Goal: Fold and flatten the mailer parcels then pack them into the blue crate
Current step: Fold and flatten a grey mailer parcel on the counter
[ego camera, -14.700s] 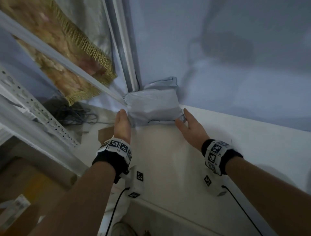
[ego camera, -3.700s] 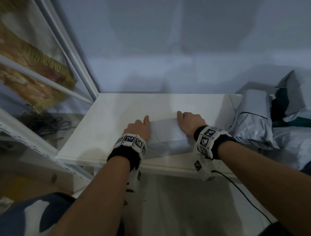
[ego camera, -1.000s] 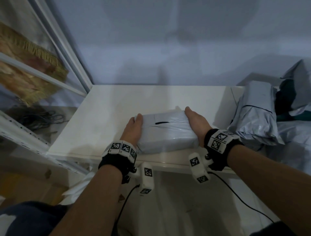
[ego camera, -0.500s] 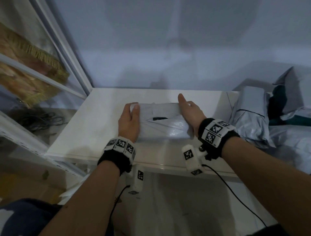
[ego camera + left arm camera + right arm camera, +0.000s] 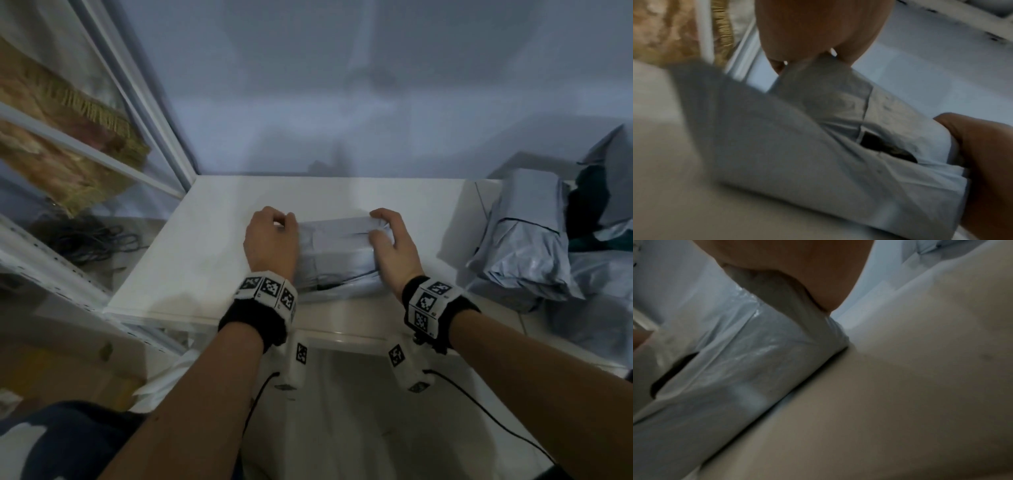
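A grey mailer parcel (image 5: 337, 255) lies on the white table (image 5: 205, 246) near its front edge. A dark slit shows along its near side. My left hand (image 5: 282, 222) curls its fingers over the parcel's far left corner. My right hand (image 5: 380, 228) pinches the far right corner, thumb on top. In the left wrist view the parcel (image 5: 797, 146) fills the middle, with my left fingers (image 5: 818, 35) on its far end and my right hand (image 5: 982, 162) at the other end. The right wrist view shows the crinkled parcel (image 5: 740, 369) under my right palm. No blue crate is plainly in view.
A heap of grey mailer parcels (image 5: 527, 253) lies at the table's right end, with something dark teal (image 5: 585, 205) among them. A wall stands behind the table. A white metal frame (image 5: 144, 102) and a fringed cloth (image 5: 68, 144) are on the left, cables (image 5: 89, 240) below.
Half a second ago both hands lay straight along the parcel's ends. Now their fingers are curled over its far corners, and the parcel has turned so the slit faces me.
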A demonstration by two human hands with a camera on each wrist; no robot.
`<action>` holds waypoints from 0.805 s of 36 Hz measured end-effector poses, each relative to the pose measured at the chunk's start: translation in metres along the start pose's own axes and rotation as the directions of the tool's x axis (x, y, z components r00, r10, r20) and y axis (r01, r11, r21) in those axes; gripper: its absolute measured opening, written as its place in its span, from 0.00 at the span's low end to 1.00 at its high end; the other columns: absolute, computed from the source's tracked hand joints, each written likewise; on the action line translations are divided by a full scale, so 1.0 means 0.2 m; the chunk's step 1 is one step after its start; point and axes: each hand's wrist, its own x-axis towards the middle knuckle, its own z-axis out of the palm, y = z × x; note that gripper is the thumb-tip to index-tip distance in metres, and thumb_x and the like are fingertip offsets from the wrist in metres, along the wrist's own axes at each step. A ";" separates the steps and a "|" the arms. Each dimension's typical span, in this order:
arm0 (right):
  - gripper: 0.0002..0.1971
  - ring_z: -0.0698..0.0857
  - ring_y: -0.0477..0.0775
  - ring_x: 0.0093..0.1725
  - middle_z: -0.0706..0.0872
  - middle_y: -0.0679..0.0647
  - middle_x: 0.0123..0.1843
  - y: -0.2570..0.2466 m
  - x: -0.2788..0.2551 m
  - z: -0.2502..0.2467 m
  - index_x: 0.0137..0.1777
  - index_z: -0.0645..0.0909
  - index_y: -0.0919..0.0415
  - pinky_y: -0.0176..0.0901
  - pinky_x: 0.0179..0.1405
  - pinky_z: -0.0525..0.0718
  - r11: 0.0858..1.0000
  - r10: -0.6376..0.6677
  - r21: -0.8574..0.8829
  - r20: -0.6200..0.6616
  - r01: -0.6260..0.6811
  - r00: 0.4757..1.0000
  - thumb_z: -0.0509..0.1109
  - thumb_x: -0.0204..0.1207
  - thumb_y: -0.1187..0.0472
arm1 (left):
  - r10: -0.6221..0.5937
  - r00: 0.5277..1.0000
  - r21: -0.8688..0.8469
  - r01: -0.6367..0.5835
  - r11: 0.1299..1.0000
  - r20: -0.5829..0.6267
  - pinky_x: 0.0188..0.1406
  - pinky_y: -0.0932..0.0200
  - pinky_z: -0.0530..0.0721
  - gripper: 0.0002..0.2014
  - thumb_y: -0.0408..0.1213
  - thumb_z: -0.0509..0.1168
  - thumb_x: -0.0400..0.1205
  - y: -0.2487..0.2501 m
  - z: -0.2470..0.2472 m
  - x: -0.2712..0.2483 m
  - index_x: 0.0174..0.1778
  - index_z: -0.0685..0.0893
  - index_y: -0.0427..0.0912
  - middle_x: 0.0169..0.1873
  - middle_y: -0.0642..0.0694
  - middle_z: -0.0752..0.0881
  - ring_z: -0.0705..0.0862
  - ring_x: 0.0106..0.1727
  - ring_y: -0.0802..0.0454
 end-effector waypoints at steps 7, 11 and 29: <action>0.19 0.81 0.54 0.59 0.82 0.53 0.60 0.01 -0.03 -0.01 0.64 0.75 0.48 0.50 0.63 0.80 0.996 -0.066 -0.058 0.035 0.068 0.997 0.58 0.73 0.52 | 0.409 0.862 0.179 -0.472 0.863 0.300 0.78 0.47 0.64 0.20 0.43 0.55 0.87 0.19 0.09 -0.07 0.71 0.77 0.38 0.72 0.40 0.78 0.70 0.77 0.41; 0.23 0.80 0.51 0.64 0.81 0.53 0.65 0.01 -0.03 -0.01 0.69 0.74 0.53 0.45 0.68 0.76 0.995 -0.080 -0.062 0.034 0.082 0.996 0.57 0.74 0.52 | 0.399 0.620 0.301 -0.725 0.619 0.675 0.82 0.45 0.54 0.24 0.41 0.43 0.89 0.26 0.17 -0.17 0.82 0.60 0.41 0.83 0.44 0.60 0.55 0.84 0.44; 0.18 0.80 0.53 0.60 0.80 0.52 0.62 0.00 -0.05 0.00 0.63 0.74 0.48 0.52 0.68 0.79 0.997 -0.073 0.018 0.042 0.072 0.996 0.57 0.73 0.53 | -0.116 0.807 0.179 0.013 0.984 0.579 0.78 0.61 0.55 0.24 0.43 0.45 0.91 -0.02 -0.12 0.03 0.83 0.60 0.43 0.82 0.41 0.62 0.61 0.82 0.46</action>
